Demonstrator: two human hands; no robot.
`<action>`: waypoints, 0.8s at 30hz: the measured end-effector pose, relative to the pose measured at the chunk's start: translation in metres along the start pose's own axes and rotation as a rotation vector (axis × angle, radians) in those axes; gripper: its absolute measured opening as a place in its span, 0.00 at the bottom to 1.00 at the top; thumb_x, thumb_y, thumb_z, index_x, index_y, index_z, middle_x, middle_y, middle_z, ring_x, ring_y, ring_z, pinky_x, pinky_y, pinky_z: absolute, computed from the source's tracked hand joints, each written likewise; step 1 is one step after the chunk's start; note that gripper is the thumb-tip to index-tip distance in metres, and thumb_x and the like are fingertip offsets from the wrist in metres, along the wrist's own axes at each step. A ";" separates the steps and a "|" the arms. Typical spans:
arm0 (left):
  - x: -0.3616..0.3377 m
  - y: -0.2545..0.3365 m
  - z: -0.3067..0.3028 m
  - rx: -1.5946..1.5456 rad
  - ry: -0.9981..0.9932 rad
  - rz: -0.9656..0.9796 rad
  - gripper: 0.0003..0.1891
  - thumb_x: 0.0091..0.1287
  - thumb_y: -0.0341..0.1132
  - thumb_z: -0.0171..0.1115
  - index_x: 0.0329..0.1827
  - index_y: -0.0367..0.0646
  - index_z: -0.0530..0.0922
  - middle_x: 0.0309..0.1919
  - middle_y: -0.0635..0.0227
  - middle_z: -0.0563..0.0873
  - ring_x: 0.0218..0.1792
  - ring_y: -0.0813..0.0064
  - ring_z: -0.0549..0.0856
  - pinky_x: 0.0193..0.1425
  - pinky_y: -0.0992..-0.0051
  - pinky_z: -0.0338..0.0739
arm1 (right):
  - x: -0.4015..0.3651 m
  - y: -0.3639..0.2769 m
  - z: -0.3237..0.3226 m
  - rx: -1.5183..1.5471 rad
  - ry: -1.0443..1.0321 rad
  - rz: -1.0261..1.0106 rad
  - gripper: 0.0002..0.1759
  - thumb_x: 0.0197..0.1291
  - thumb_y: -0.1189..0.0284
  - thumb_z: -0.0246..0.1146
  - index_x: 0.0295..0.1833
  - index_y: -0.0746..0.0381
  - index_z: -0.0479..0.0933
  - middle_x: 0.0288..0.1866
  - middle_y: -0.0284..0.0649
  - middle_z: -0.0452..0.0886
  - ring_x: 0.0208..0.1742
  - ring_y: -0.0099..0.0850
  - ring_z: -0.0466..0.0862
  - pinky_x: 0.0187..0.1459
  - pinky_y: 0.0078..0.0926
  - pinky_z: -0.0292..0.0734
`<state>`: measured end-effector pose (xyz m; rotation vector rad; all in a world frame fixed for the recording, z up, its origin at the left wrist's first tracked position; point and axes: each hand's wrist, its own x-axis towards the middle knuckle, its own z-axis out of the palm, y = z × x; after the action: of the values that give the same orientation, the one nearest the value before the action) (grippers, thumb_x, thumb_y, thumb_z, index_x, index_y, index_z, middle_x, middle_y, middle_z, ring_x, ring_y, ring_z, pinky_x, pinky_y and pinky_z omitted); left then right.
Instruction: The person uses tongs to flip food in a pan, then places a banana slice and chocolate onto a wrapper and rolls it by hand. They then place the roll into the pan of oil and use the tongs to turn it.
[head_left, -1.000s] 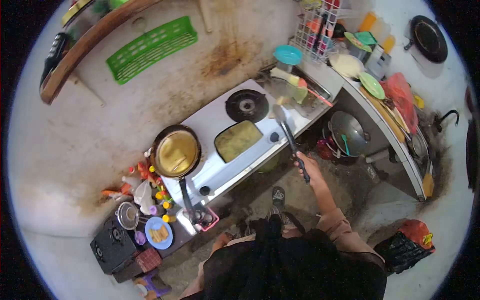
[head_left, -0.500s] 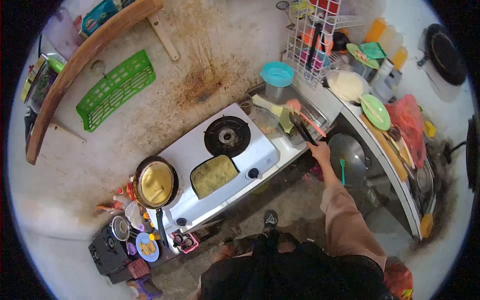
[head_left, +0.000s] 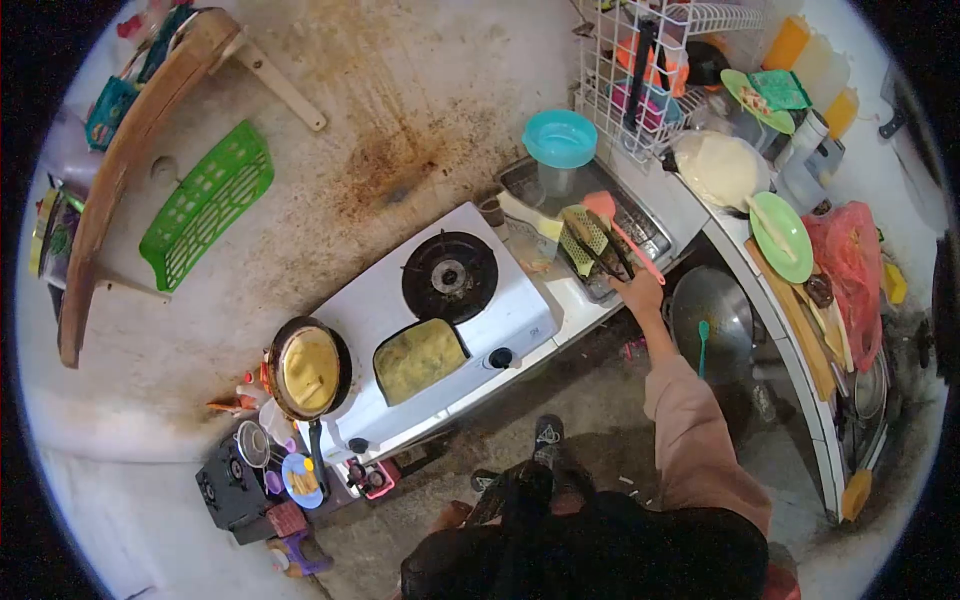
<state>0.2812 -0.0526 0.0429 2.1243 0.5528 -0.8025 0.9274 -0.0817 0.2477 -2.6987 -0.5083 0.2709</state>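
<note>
My right hand [head_left: 640,292] is closed around the black handles of a pair of tongs [head_left: 622,262], over the metal tray at the counter's right end. By the tongs lie a yellow-green slotted utensil [head_left: 585,242] and a pink spatula [head_left: 602,206] with its handle reaching over the tray's edge. What looks like my left hand [head_left: 452,515] is low beside my body, its fingers not clear. On the stove [head_left: 530,320], a frying pan [head_left: 312,370] holds a yellow, flat food. A rectangular pan-like area [head_left: 422,360] with yellowish contents is at the stove's front.
A turquoise bowl [head_left: 560,138] tops a clear container behind the metal tray [head_left: 520,178]. A white wire rack [head_left: 590,70] stands at the back. The right counter holds a green plate [head_left: 790,250] and a red plastic bag [head_left: 845,250]. A large wok [head_left: 710,310] sits below.
The view has shifted slightly. My right hand stays by the metal tray with the tongs, whose two arms now look more spread among the utensils.
</note>
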 end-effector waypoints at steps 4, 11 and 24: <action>0.015 0.008 -0.015 -0.428 0.011 -0.424 0.13 0.60 0.37 0.54 0.44 0.43 0.80 0.43 0.59 0.82 0.45 0.60 0.80 0.47 0.65 0.75 | -0.024 0.024 0.004 0.147 0.196 0.012 0.38 0.41 0.44 0.66 0.45 0.68 0.77 0.38 0.54 0.80 0.42 0.47 0.81 0.43 0.39 0.75; 0.032 0.011 -0.024 -0.106 0.190 -0.136 0.13 0.61 0.39 0.52 0.44 0.45 0.79 0.42 0.60 0.82 0.42 0.56 0.80 0.45 0.61 0.74 | -0.014 0.045 -0.031 0.150 0.013 -0.049 0.36 0.42 0.43 0.65 0.46 0.64 0.78 0.35 0.56 0.80 0.38 0.50 0.81 0.42 0.42 0.75; -0.001 0.001 0.003 -0.181 -0.070 -0.337 0.14 0.62 0.43 0.54 0.39 0.43 0.81 0.39 0.61 0.84 0.43 0.62 0.82 0.43 0.64 0.76 | 0.052 -0.022 -0.025 -0.347 -0.024 -0.293 0.31 0.43 0.46 0.65 0.35 0.67 0.76 0.36 0.50 0.81 0.40 0.45 0.81 0.41 0.40 0.77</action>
<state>0.2800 -0.0558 0.0425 1.8546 0.9265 -0.9677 0.9748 -0.0508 0.2732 -2.8968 -1.0307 0.1440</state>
